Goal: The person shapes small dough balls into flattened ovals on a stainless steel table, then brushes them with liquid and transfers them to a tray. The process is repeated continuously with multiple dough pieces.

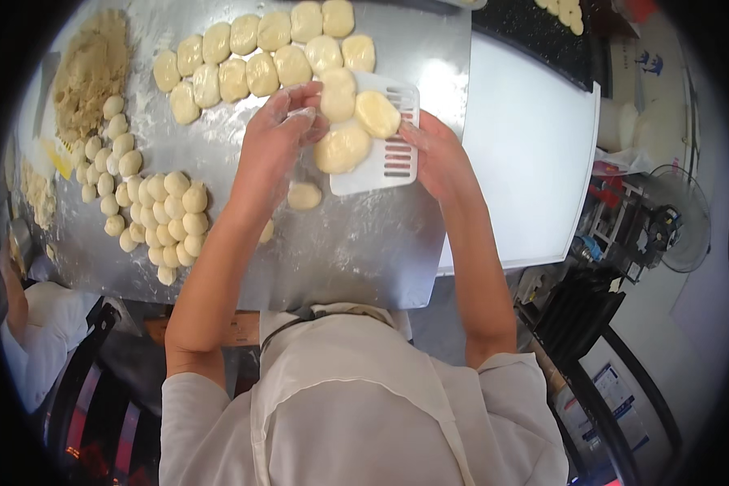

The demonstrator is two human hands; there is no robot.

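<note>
My right hand [436, 154] grips the right edge of a flat white slotted plastic tray [397, 172], thumb at its rim. Three pale, glossy dough rounds lie on the tray: an upper one [338, 95], a right one [377, 114] and a lower one [342, 149] overhanging the left side. Beside them is my left hand [282, 121], its floury fingers bent and spread from the thumb, with nothing visible between them. Whether its fingertips touch the dough is unclear. Below, a small dough piece [304, 195] sits on the metal table [364, 251].
Two rows of flattened dough rounds [262, 74] lie at the far side. Many small dough balls [164, 212] cluster at left, near a crumbly tan mound [93, 77]. A white board [510, 162] adjoins the table at right, below a black tray [535, 40]. Another person's arm [13, 292] shows at far left.
</note>
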